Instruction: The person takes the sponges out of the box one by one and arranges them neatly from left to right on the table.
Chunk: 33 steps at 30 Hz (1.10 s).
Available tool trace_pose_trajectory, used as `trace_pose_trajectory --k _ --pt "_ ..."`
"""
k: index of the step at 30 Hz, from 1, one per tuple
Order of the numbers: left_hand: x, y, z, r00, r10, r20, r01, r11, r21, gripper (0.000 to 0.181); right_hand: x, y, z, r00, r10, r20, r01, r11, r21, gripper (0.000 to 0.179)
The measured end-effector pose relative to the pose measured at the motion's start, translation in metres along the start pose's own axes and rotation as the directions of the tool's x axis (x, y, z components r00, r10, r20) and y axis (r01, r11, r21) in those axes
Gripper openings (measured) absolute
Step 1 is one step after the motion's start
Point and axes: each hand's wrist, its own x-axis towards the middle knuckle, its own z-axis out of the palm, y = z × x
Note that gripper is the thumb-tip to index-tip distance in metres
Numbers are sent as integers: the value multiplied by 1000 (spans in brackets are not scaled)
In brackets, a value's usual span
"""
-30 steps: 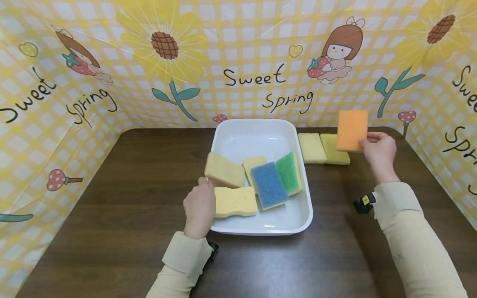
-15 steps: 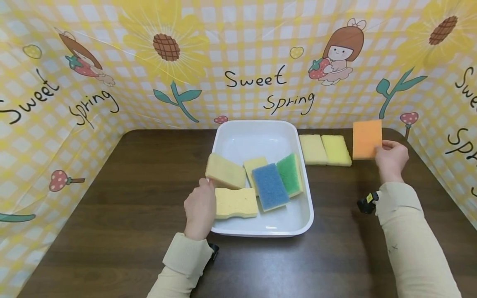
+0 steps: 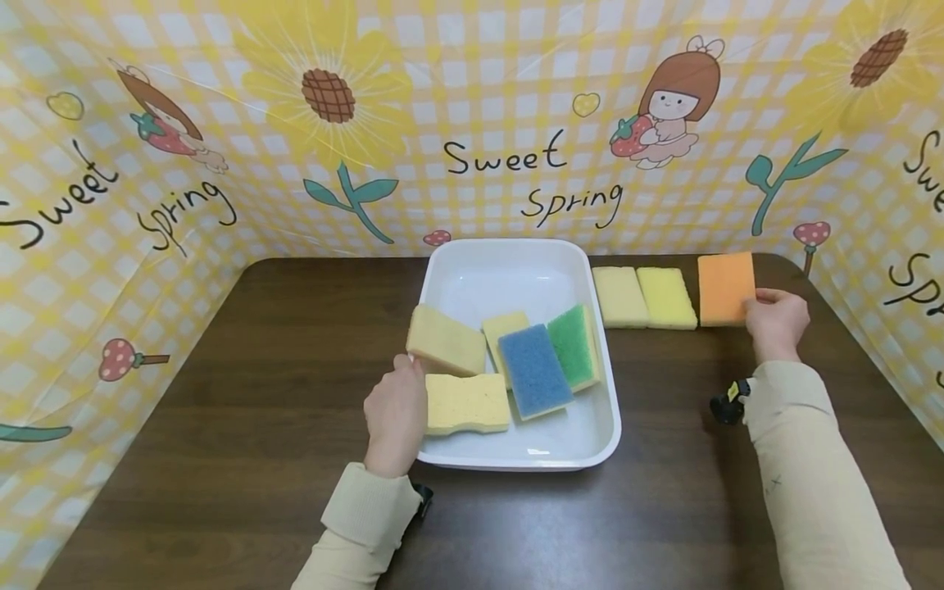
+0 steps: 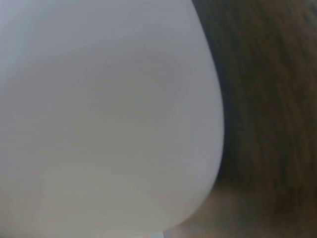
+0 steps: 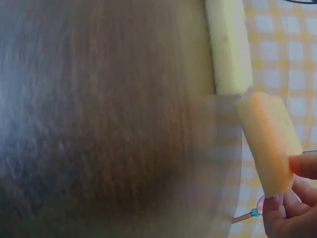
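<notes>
My right hand (image 3: 778, 323) pinches an orange sponge (image 3: 726, 288) by its right edge, at the back right of the table. In the right wrist view, thumb and fingers hold the end of this sponge (image 5: 271, 141), whose thick side looks cream. Left of it, a pale yellow sponge (image 3: 619, 297) and a brighter yellow sponge (image 3: 666, 297) lie side by side. My left hand (image 3: 396, 414) grips the left rim of a white plastic tray (image 3: 509, 451). The tray's wall (image 4: 114, 124) fills most of the left wrist view.
Inside the tray lie a blue-topped sponge (image 3: 534, 369), a green-topped sponge (image 3: 571, 344), a wavy-edged yellow sponge (image 3: 466, 401), a cream sponge (image 3: 446, 338) and another yellow sponge partly covered. A checkered cloth (image 3: 501, 74) stands around the back and sides of the brown table (image 3: 243, 426).
My right hand has carried the orange sponge right and then down, from over the bright yellow sponge to beside it. The left hand stays at the tray.
</notes>
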Motion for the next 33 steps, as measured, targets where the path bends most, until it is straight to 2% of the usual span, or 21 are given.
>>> trace_pose_trajectory --k 6,13,19,21,33 --pt "1 -1 -2 1000 -6 13 6 1000 1 33 3 0 3 999 -18 26 19 1000 -19 44" --pt "-1 -2 0 999 2 -39 -2 1000 -1 33 4 1 8 1000 -9 30 10 1000 -22 43" --pt "2 -1 -1 999 -35 33 35 999 -8 32 2 2 8 999 -2 44 4 1000 -30 45" --pt "2 -1 0 998 -39 40 39 999 -5 32 2 3 8 999 1 50 0 1000 -28 45" --pt "3 -1 2 1000 -25 15 25 1000 3 34 5 6 13 998 -21 61 26 995 -95 45"
